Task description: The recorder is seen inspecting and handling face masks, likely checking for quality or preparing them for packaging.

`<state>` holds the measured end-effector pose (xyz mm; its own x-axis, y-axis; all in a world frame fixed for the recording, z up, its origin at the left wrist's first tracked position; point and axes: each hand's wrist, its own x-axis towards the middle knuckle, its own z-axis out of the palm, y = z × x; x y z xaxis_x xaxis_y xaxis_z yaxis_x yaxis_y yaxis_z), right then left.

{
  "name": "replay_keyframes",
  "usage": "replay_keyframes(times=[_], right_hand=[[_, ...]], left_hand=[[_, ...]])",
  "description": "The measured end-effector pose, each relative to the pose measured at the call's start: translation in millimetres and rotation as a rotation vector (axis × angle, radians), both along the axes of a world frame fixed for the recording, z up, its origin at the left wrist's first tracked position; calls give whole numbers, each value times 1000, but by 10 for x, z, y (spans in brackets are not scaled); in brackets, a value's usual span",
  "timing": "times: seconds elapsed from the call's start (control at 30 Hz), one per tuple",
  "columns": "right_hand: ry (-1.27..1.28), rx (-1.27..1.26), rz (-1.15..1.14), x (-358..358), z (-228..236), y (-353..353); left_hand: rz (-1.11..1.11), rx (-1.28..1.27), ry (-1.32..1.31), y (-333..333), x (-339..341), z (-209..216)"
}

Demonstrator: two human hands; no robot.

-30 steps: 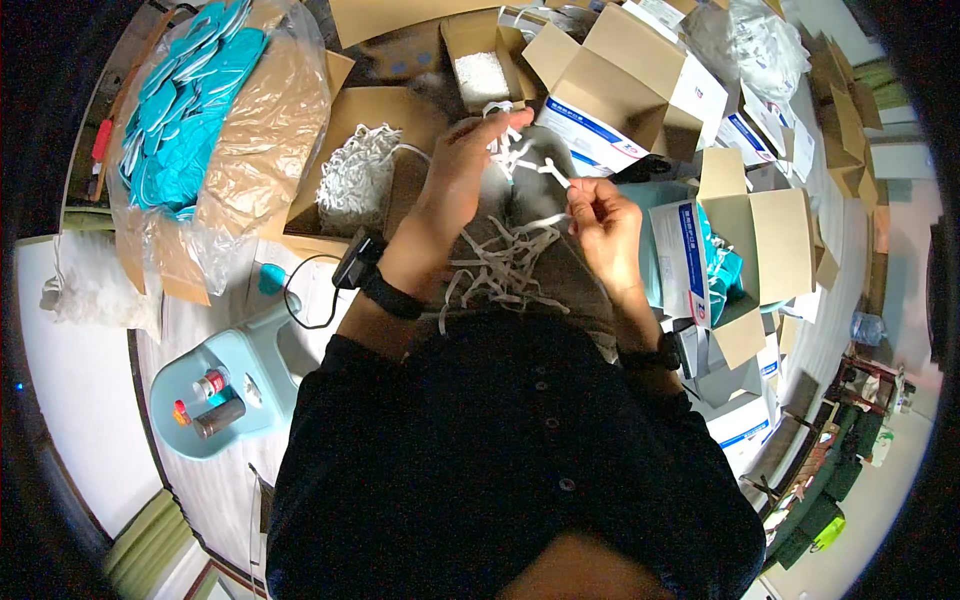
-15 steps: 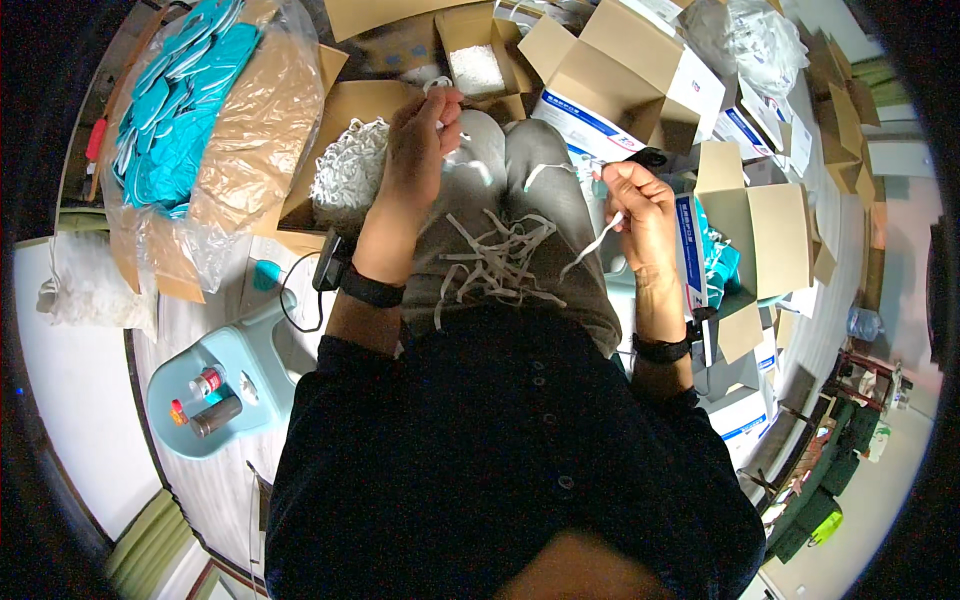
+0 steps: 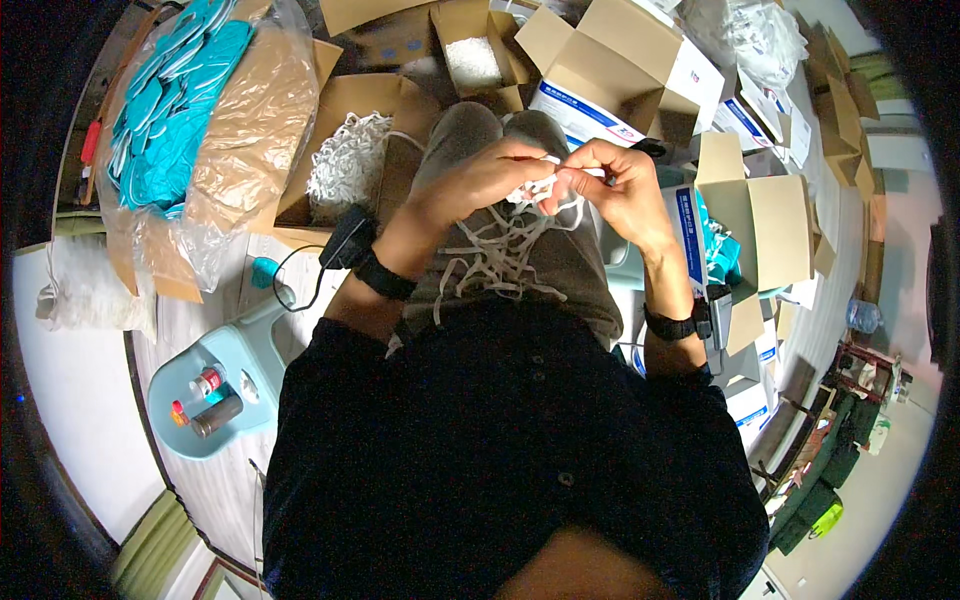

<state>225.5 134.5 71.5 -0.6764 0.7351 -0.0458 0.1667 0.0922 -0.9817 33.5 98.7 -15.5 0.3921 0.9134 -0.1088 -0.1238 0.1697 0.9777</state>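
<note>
Nearby, lying loose over the grey trousers [image 3: 585, 290], a tangle of white straps [image 3: 495, 252]. Just beyond, gripping a white bundle [image 3: 530, 189] in the left hand [image 3: 478, 186] and pinching a strand from it with the right hand [image 3: 625, 188], both close together, with fingers clamped on the straps and partly covering them. On the left wrist, with its cable looping down, a black device [image 3: 348, 237]. Near left, bearing a clear bottle [image 3: 208, 380] and a dark cylinder [image 3: 217, 416], a light blue stool [image 3: 262, 352]. Right, with raised flaps [image 3: 782, 230] crowding some teal pieces [image 3: 722, 255], a white-and-blue box [image 3: 688, 240]. Farther left, holding a heap of white straps [image 3: 348, 165], a cardboard box [image 3: 402, 100]; left of that, a clear bag [image 3: 242, 140] of teal pads [image 3: 178, 110]. Far, past the knees [image 3: 468, 128], a narrow box [image 3: 513, 62] of small white pieces [image 3: 473, 65]; to its right, a large open box [image 3: 605, 70]; far right, bunched clear plastic [image 3: 750, 35].
</note>
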Motion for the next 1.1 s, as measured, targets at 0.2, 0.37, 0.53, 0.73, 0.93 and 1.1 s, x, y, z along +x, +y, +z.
replay_keyframes(times=[0.2, 0.37, 0.53, 0.73, 0.93, 1.1], right_hand=[[-100, 156, -82, 39, -141, 36], [-104, 234, -256, 30, -282, 98], [-235, 372, -473, 126, -439, 44], [-648, 393, -133, 17, -628, -116], [-571, 453, -82, 15, -816, -171], [-41, -26, -134, 25, -469, -162]], left_hand=[[-125, 141, 38, -27, 19, 375], [-63, 161, 51, -8, -125, 249], [247, 15, 56, -7, -279, 454], [334, 118, 204, -22, -436, 524], [287, 134, 173, -71, -473, 365], [255, 91, 121, -74, -360, 400]])
